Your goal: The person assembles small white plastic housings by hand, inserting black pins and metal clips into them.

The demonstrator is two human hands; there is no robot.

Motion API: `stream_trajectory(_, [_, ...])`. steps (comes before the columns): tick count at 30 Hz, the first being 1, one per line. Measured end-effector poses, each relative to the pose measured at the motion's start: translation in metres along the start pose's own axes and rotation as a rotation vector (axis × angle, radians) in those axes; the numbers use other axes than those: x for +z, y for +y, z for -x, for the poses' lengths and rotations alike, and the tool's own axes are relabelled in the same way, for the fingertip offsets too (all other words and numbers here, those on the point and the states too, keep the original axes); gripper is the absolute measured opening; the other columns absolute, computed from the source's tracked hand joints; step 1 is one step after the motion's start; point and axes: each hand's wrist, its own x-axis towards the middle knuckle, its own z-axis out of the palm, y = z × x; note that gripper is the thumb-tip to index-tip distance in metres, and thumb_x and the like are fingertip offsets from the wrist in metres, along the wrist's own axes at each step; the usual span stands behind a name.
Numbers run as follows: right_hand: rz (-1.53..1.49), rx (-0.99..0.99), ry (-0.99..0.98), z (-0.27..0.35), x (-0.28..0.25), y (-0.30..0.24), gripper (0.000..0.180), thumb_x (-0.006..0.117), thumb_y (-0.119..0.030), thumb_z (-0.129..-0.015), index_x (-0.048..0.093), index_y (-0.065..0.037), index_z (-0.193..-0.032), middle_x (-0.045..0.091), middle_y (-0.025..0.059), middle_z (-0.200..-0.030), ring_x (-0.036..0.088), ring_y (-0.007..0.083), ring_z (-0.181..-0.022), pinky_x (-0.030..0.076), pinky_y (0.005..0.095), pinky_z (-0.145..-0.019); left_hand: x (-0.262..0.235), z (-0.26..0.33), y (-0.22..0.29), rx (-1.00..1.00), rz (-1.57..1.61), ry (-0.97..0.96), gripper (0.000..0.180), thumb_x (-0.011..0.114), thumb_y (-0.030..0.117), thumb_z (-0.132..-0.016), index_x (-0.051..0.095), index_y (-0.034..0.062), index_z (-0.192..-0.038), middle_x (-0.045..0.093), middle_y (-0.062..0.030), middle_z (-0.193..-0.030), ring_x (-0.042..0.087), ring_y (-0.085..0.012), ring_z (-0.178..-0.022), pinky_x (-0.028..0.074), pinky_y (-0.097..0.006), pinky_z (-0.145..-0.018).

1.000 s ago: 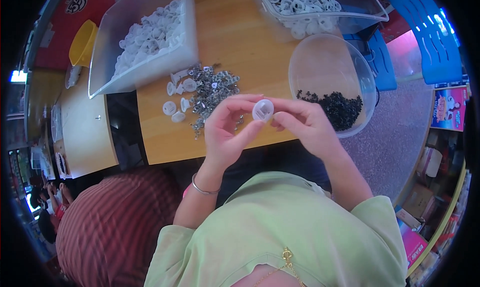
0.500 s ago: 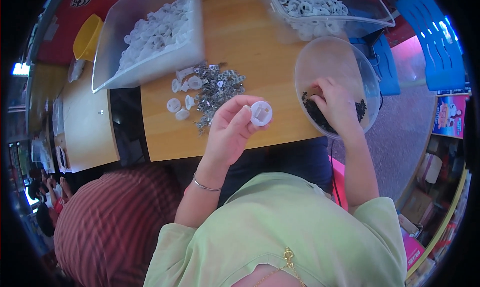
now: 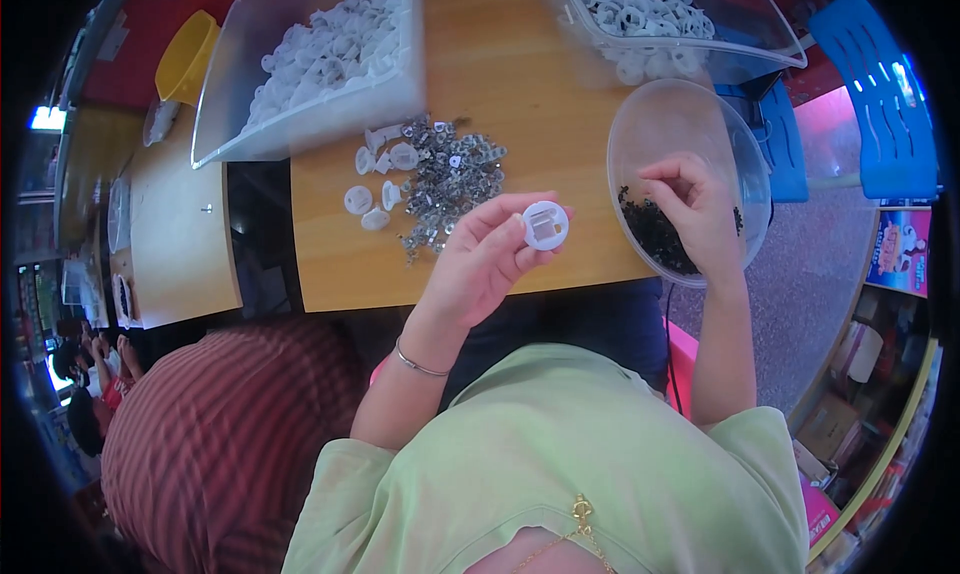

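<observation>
My left hand (image 3: 478, 269) pinches a small round white plastic cap (image 3: 545, 225) by its rim, between thumb and fingertips, held up just over the near edge of the wooden table (image 3: 530, 84). It looks light, stiff and smooth, likely slippery, so the rim is the surest hold. To the cap's right, my right hand (image 3: 695, 209) dips into a clear plastic bowl (image 3: 672, 114), fingers curled down among tiny black pieces (image 3: 655, 236); whether they grip any, I cannot tell. Left of the cap lies a heap of small metal parts (image 3: 450, 179) and loose white caps (image 3: 372, 189).
</observation>
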Motion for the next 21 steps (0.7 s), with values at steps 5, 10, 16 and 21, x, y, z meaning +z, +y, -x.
stream_trajectory(5, [-0.520,0.122,-0.072,0.008,0.012,-0.021,0.012,0.060,0.004,-0.083,0.065,0.002,-0.093,0.060,0.0039,-0.093,0.063,0.0119,-0.083,0.050,0.0216,-0.075,-0.002,0.000,-0.005,0.007,-0.037,0.004,0.037,0.054,0.014,-0.092,0.048,-0.0035,-0.125,0.058,-0.0178,-0.115,0.062,-0.0184,-0.097,0.053,-0.026,-0.084])
stream_trajectory(10, [-0.551,0.046,-0.149,0.013,0.023,-0.033,0.014,0.061,0.004,-0.082,0.065,0.003,-0.096,0.062,0.0045,-0.091,0.063,0.0121,-0.083,0.051,0.0219,-0.075,-0.002,0.000,-0.004,0.006,-0.015,-0.028,0.042,0.055,0.016,-0.092,0.045,-0.0055,-0.127,0.056,-0.0235,-0.116,0.063,-0.0199,-0.097,0.054,-0.025,-0.082])
stream_trajectory(16, [-0.588,0.077,-0.153,0.016,0.026,-0.037,0.014,0.062,0.002,-0.083,0.065,0.003,-0.096,0.065,0.0085,-0.089,0.065,0.0131,-0.077,0.053,0.0227,-0.070,0.001,0.001,-0.005,0.024,-0.037,-0.064,0.042,0.055,0.017,-0.092,0.045,-0.0047,-0.126,0.057,-0.0225,-0.115,0.063,-0.0200,-0.097,0.055,-0.025,-0.081])
stream_trajectory(21, [-0.686,0.032,-0.156,0.017,0.028,-0.037,0.013,0.061,0.001,-0.084,0.063,0.003,-0.097,0.066,0.0113,-0.091,0.066,0.0149,-0.077,0.054,0.0230,-0.069,0.007,0.002,-0.001,0.012,-0.058,-0.013,0.027,0.057,0.012,-0.091,0.055,0.0015,-0.116,0.061,-0.0061,-0.106,0.061,-0.0139,-0.092,0.052,-0.026,-0.079])
